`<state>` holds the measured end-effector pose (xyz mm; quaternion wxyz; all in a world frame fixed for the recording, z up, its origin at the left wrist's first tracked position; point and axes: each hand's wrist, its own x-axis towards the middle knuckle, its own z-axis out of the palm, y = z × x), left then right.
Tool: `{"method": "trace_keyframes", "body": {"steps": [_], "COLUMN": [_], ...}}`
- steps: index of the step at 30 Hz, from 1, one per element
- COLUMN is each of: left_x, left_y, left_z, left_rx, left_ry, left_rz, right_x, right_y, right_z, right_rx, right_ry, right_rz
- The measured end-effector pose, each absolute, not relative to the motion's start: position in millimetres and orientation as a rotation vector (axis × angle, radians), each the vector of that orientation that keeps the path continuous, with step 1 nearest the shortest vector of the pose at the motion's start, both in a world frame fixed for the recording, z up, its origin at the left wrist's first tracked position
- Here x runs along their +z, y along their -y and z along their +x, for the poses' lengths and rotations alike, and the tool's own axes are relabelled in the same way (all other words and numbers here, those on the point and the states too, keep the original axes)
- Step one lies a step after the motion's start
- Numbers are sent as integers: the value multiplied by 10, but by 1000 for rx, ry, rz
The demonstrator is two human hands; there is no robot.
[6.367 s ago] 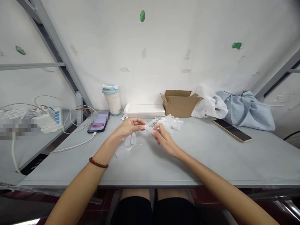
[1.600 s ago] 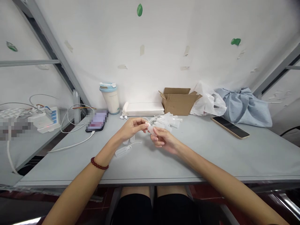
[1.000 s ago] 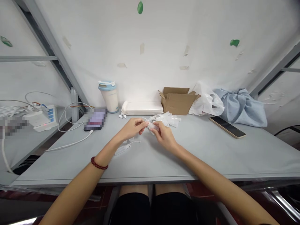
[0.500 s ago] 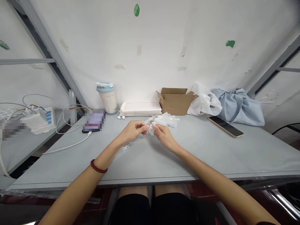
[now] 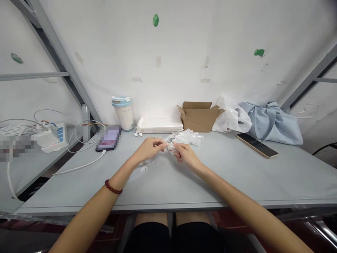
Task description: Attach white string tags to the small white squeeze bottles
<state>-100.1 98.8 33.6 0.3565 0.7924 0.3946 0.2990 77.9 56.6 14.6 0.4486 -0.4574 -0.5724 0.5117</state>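
Note:
Close together over the middle of the grey table, my two hands work on a small translucent white plastic piece (image 5: pixel 171 148). My right hand (image 5: pixel 187 154) pinches this piece at its right side. Thumb and index finger of my left hand (image 5: pixel 151 149) are pressed together at its left end; what lies between those fingertips is too small to name. Just behind the hands is a loose pile of similar clear-white pieces (image 5: pixel 193 137) with thin strings. Another clear piece with a white cord (image 5: pixel 138 171) lies beside my left wrist, partly hidden by the forearm.
Along the wall stand a cup with a blue lid (image 5: pixel 124 114), a stack of white flat packs (image 5: pixel 160 125), an open cardboard box (image 5: pixel 200 119), a white plastic bag (image 5: pixel 229 117) and a blue cloth bundle (image 5: pixel 273 123). Phones (image 5: pixel 256 144) lie right and left, the left one with a cable (image 5: pixel 81 169).
The view has shifted slightly. My right hand has turned and moved a little away from the left, so more of the white piece shows between them.

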Motion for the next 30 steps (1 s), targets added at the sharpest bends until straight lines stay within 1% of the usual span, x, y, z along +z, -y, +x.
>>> {"method": "trace_keyframes", "body": {"steps": [2,4,6,7,10,12,20,30], "left_x": [299,246,181,146,47,-2,-58,-101], "left_y": [-1126,-1304,-1487,-1571,-1749,-1802,-1742,-1683], "left_z": [-1132,-1315,-1511,-1597,-1761,-1786,-1713,-1545], "left_rx": [816,924,1027,1026,918,859,799,806], "left_ry": [-1230,-1548,-1904,-1987,-1979,-1915,-1812,-1624], "left_rz": [2068,2054,2040,2044,2082,2099,2129,2161], "right_x": [139,136,125,113,49,-7,-182,-157], "right_y": [-563,-582,-631,-666,-796,-877,-922,-823], "right_z": [781,813,870,903,1000,1046,1015,945], "right_rx": [972,683,443,329,25,-110,-301,-308], "right_ry": [1541,1632,1682,1697,1736,1778,1886,1918], "right_rz": [-1170,-1197,-1221,-1235,-1303,-1357,-1532,-1512]}}
